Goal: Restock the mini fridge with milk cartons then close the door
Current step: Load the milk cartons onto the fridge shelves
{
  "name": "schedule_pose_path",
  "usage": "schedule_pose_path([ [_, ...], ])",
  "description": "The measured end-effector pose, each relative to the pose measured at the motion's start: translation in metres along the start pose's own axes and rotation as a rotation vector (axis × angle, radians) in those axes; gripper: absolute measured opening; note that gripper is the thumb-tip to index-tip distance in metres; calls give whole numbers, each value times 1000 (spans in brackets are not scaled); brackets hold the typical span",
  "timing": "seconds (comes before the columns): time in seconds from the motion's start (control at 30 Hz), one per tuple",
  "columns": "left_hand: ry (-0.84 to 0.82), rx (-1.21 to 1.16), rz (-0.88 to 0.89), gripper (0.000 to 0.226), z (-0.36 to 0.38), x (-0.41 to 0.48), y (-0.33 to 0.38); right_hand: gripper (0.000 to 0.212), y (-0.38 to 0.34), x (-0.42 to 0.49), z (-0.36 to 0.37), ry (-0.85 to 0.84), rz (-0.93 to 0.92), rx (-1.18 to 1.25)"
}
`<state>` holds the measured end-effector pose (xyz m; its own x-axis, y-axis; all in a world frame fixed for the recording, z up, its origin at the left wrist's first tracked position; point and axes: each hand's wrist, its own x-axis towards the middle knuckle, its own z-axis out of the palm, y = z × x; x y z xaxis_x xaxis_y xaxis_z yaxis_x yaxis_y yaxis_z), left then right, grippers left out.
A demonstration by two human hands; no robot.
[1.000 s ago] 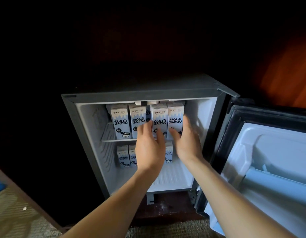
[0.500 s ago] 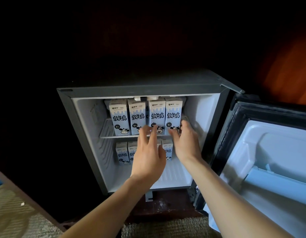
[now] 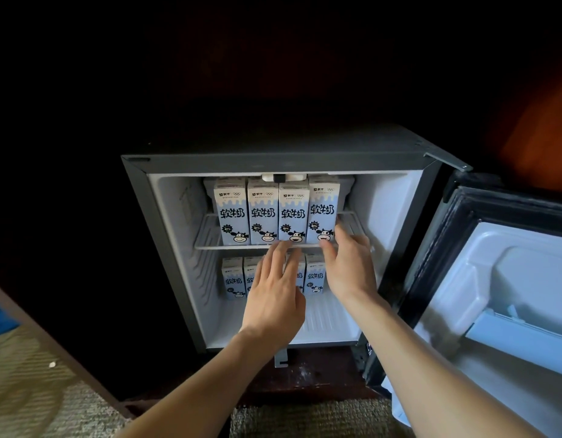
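The mini fridge (image 3: 137,216) stands open in a dark cabinet. Several blue-and-white milk cartons (image 3: 262,213) stand upright in a row on its wire shelf (image 3: 210,246). More cartons (image 3: 232,281) stand on the fridge floor below, partly hidden by my hands. My left hand (image 3: 275,298) hovers in front of the lower row, fingers spread, holding nothing. My right hand (image 3: 349,263) is open just below and right of the rightmost upper carton (image 3: 322,210), fingertips near the shelf edge. The door (image 3: 494,279) is swung wide to the right.
The door's inner liner has a pale shelf rail (image 3: 507,339) low on the right. Woven carpet (image 3: 36,399) covers the floor at lower left, with a wooden edge beside it. Dark cabinet surrounds the fridge; an orange-lit wood surface (image 3: 545,147) shows at upper right.
Both hands have drawn back and down from the upper row of cartons, which now stand uncovered. The view has shifted slightly.
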<state>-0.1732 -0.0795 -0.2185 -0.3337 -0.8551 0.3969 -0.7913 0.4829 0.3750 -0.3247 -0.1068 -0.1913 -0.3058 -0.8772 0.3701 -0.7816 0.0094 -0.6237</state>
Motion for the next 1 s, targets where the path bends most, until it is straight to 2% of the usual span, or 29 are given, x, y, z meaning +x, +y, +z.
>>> schedule_pose_path([
  [0.27, 8, 2, 23, 75, -2, -1, -3, 25, 3, 1, 1, 22, 12, 26],
  [0.5, -20, 32, 27, 75, 0, -2, -2, 16, -2, 8, 3, -29, 114, 31],
  [0.87, -85, 138, 36, 75, -3, -2, -6, 13, 2, 6, -9, -160, 97, 124],
  [0.93, -119, 159, 32, 73, -8, -3, -2, 18, 4, 3, -14, -191, 79, 154],
  [1.0, -166, 178, 36, 69, -15, -3, 3, 32, 6, -3, -19, -251, 49, 136],
])
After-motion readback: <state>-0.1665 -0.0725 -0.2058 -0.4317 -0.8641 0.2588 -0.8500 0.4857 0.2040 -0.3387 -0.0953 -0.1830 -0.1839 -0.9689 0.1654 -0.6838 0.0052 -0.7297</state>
